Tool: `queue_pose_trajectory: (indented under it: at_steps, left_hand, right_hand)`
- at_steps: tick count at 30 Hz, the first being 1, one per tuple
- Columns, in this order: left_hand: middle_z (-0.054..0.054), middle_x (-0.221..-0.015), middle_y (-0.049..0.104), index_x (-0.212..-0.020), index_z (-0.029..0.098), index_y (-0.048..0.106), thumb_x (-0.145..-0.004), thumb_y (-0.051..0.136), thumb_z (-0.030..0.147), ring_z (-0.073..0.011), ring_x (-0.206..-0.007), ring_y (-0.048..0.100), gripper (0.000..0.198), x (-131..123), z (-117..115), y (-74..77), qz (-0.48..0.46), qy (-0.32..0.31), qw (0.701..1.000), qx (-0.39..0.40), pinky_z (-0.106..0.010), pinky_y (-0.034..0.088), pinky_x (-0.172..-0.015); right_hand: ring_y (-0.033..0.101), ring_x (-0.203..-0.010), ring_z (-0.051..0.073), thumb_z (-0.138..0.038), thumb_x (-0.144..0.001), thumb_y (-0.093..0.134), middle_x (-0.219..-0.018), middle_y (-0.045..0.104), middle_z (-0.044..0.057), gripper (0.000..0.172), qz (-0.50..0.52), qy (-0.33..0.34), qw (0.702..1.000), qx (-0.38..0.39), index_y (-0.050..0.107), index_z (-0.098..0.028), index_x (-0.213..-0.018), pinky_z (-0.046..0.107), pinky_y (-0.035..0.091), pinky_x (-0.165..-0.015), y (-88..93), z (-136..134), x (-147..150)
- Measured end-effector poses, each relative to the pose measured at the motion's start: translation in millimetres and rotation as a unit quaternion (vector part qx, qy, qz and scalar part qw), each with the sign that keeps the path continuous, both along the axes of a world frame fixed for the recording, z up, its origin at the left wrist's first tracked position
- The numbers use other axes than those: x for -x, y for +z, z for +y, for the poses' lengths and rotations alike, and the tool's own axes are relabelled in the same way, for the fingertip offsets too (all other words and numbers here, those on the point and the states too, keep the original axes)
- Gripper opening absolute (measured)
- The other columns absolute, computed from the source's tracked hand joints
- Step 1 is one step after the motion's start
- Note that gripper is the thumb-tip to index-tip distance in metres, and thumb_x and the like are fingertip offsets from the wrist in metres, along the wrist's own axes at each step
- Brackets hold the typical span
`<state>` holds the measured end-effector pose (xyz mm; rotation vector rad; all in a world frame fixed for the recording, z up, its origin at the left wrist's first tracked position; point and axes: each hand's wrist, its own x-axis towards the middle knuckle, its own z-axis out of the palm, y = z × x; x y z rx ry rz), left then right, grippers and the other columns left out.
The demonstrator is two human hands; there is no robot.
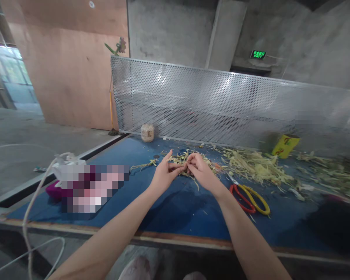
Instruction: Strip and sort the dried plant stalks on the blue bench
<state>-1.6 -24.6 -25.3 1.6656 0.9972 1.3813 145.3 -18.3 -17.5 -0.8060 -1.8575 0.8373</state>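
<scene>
My left hand [165, 171] and my right hand [200, 168] meet above the blue tabletop [177, 212], fingertips pinched close together. Whatever small piece is between them is too small and covered to make out. One digit of my left hand points up, away from the pinch. Behind and beneath the fingers lies a loose heap of pale yellow-green plant strands [207, 160]. A thin bunch of strands [142, 166] sticks out to the left of my left hand. Scissors [249, 198] with one red and one yellow handle rest to the right of my right forearm.
A larger pile of shredded strands [258, 167] spreads to the right, beside a yellow box [286, 146]. A perforated metal screen [192, 101] closes off the back. A pale roll [147, 133] stands near it. On the left lie a blurred-out item [90, 190] and a white cable [32, 206].
</scene>
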Motion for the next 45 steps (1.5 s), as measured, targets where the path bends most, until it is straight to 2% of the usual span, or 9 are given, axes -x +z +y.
queue_pose_trajectory:
  at_steps: [6, 11, 15, 19, 24, 26, 29, 34, 45]
  left_hand:
    - [0.0, -0.058, 0.06, -0.116, 0.012, 0.047, -0.066, 0.059, 0.027, -0.0108, -0.05, 0.05, 0.054, 1, 0, 0.3, 0.031, 0.018, 0.999, -0.019, -0.022, 0.037, -0.052]
    - [0.005, -0.053, 0.057, -0.131, 0.012, 0.02, -0.066, 0.058, 0.023, -0.0092, -0.05, 0.049, 0.076, -2, -3, 1.6, -0.008, -0.022, 1.0, 0.001, -0.021, 0.038, -0.054]
    - [0.001, -0.061, 0.062, -0.127, 0.015, 0.031, -0.066, 0.059, 0.022, -0.012, -0.058, 0.055, 0.068, -2, -5, -0.2, 0.042, -0.007, 0.998, -0.038, -0.024, 0.04, -0.061]
    - [0.0, -0.066, 0.064, -0.124, 0.021, 0.037, -0.066, 0.059, 0.023, -0.013, -0.061, 0.058, 0.062, -2, -5, -3.3, 0.048, -0.005, 0.997, -0.065, -0.025, 0.042, -0.063]
    - [0.002, -0.059, 0.062, -0.13, 0.012, 0.021, -0.063, 0.064, 0.027, -0.008, -0.042, 0.048, 0.081, -2, 2, -7.2, -0.016, -0.051, 0.998, 0.028, -0.021, 0.038, -0.045]
    - [0.002, -0.057, 0.063, -0.129, 0.007, 0.02, -0.06, 0.066, 0.027, -0.0071, -0.041, 0.047, 0.085, -3, 5, -8.4, -0.055, -0.063, 0.995, 0.058, -0.021, 0.039, -0.045]
    - [0.001, -0.058, 0.064, -0.126, 0.005, 0.023, -0.056, 0.07, 0.024, -0.0076, -0.041, 0.05, 0.087, -3, 6, -8.6, -0.109, -0.052, 0.989, 0.087, -0.023, 0.043, -0.048]
    - [0.0, -0.056, 0.065, -0.122, 0.004, 0.029, -0.054, 0.071, 0.015, -0.0114, -0.047, 0.057, 0.081, -3, 2, -4.2, -0.181, -0.035, 0.972, 0.146, -0.026, 0.048, -0.053]
    - [0.004, -0.05, 0.06, -0.123, 0.005, 0.026, -0.052, 0.071, 0.016, -0.0066, -0.039, 0.048, 0.085, -1, 5, -6.5, -0.13, -0.011, 0.986, 0.108, -0.017, 0.038, -0.039]
  right_hand:
    - [0.05, -0.065, 0.011, -0.022, -0.081, 0.038, -0.069, 0.049, -0.002, 0.007, 0.003, 0.006, 1.0, -0.002, 0.033, -0.022, -0.085, 0.027, 0.041, -0.062, -3.0, -1, 2]
    - [0.051, -0.063, 0.011, -0.025, -0.077, 0.045, -0.068, 0.047, -0.003, 0.012, 0.006, -0.035, 0.999, -0.003, 0.035, -0.021, -0.084, 0.025, 0.04, -0.058, -5.5, 1, 4]
    - [0.045, -0.047, 0.009, -0.034, -0.073, 0.052, -0.057, 0.049, -0.005, 0.021, 0.055, -0.081, 0.991, 0.09, 0.037, -0.02, -0.078, 0.021, 0.035, -0.045, -5.2, 6, 3]
    - [0.035, -0.037, 0.006, -0.045, -0.067, 0.056, -0.052, 0.049, -0.003, 0.03, 0.091, -0.063, 0.981, 0.157, 0.043, -0.018, -0.067, 0.02, 0.027, -0.037, -3.4, 9, 1]
    - [0.036, -0.043, 0.006, -0.042, -0.071, 0.052, -0.072, 0.056, 0.001, 0.025, 0.129, -0.061, 0.988, 0.052, 0.057, -0.019, -0.08, 0.02, 0.027, -0.039, 2.8, 4, 0]
    - [0.034, -0.043, 0.006, -0.039, -0.074, 0.05, -0.066, 0.052, -0.001, 0.023, 0.119, -0.044, 0.991, 0.031, 0.058, -0.019, -0.083, 0.021, 0.026, -0.04, 5.7, 1, 0]
    - [0.033, -0.042, 0.007, -0.036, -0.075, 0.05, -0.052, 0.041, -0.004, 0.019, 0.07, -0.049, 0.996, 0.011, 0.057, -0.018, -0.073, 0.021, 0.028, -0.042, 8.9, -3, -2]
    - [0.044, -0.06, 0.011, -0.02, -0.074, 0.048, -0.068, 0.048, 0.001, 0.016, -0.064, -0.083, 0.984, -0.143, 0.047, -0.018, -0.058, 0.023, 0.034, -0.053, 10.1, -8, -3]
    - [0.046, -0.076, 0.013, -0.013, -0.07, 0.047, -0.088, 0.045, 0.004, 0.012, -0.161, -0.066, 0.962, -0.21, 0.045, -0.017, -0.059, 0.024, 0.038, -0.064, 3.9, -10, -4]
